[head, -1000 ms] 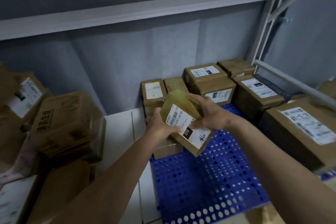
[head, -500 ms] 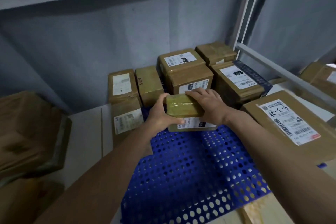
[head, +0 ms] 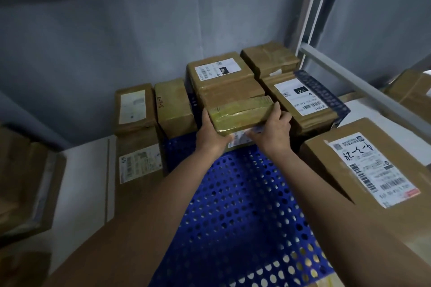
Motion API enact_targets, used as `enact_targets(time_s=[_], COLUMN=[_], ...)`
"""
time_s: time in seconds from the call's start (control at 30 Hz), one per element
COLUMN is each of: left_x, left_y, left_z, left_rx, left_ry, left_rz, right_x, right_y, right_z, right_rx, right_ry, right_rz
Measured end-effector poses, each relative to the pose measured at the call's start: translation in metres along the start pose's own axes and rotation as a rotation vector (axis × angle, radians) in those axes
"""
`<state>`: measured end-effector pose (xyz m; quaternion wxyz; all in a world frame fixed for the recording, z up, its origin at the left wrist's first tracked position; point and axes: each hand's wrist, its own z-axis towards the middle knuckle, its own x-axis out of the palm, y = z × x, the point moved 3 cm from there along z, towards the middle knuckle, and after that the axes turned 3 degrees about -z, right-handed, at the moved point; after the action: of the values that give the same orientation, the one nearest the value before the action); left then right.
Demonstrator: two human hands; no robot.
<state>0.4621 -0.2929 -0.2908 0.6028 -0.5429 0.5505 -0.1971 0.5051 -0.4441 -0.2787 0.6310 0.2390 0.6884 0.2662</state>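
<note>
You have the parcel [head: 240,114] clamped between both hands. Your left hand [head: 211,134] is curled round its near left corner, and your right hand [head: 272,130] wraps the right end, fingers up along the side and thumb tucked under the front. The parcel sits just beyond your knuckles, tilted so the labelled front face turns down toward you, over the far edge of the blue mat [head: 233,205]. I cannot tell whether its lower edge touches the mat.

The tight slot is the risk. Straight beyond your fingertips stands the tall box [head: 221,81], which the parcel's far edge looks to be touching or nearly so. Just outside your right hand is the box with the 150 label [head: 300,102]. Push forward too hard and you could shove that stack back or wedge the parcel crooked against it. Your right fingers lie between the parcel and the 150 box, so they may get pinched as you set it down.

The glossy tape looks slippery. If you loosen one hand before the bottom lies flat, the parcel is likely to tip onto its face and hide the label. The narrow box [head: 175,107] stands close outside your left hand, and a wide elbow could knock it. The large box [head: 363,165] beside your right forearm leaves little room, so draw both hands straight back toward yourself
</note>
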Motion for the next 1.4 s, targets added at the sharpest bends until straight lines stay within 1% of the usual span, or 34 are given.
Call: enact_targets(time_s=[0.13, 0.6, 0.67, 0.8, 0.87, 0.93, 1.03, 1.17, 1.4], left_x=[0.009, 0.016, 0.014, 0.002, -0.010, -0.024, -0.048, -0.086, -0.149], left_y=[0.005, -0.003, -0.005, -0.015, -0.021, -0.025, -0.026, -0.025, -0.006], left_z=[0.006, 0.005, 0.003, -0.004, -0.011, -0.018, -0.030, -0.054, -0.090], left_rx=[-0.069, -0.091, -0.096, -0.039, 0.003, 0.057, 0.084, 0.104, 0.063], left_ry=[-0.014, -0.024, -0.011, 0.019, -0.003, -0.050, -0.094, -0.159, -0.266], left_rz=[0.033, 0.044, 0.066, 0.217, 0.317, 0.379, 0.469, 0.573, 0.571], right_x=[0.003, -0.001, -0.005, -0.015, -0.018, -0.017, -0.010, 0.005, 0.036], right_y=[0.002, -0.001, 0.002, 0.017, 0.027, 0.038, 0.055, 0.085, 0.133], right_z=[0.010, 0.013, 0.010, -0.003, -0.011, -0.019, -0.030, -0.048, -0.089], right_rx=[-0.030, -0.089, -0.134, -0.229, -0.282, -0.333, -0.401, -0.471, -0.574], right_ry=[0.006, 0.000, 0.000, -0.037, -0.057, -0.050, -0.008, 0.069, 0.175], right_rz=[-0.043, -0.149, -0.248, -0.596, -0.729, -0.781, -0.786, -0.716, -0.689])
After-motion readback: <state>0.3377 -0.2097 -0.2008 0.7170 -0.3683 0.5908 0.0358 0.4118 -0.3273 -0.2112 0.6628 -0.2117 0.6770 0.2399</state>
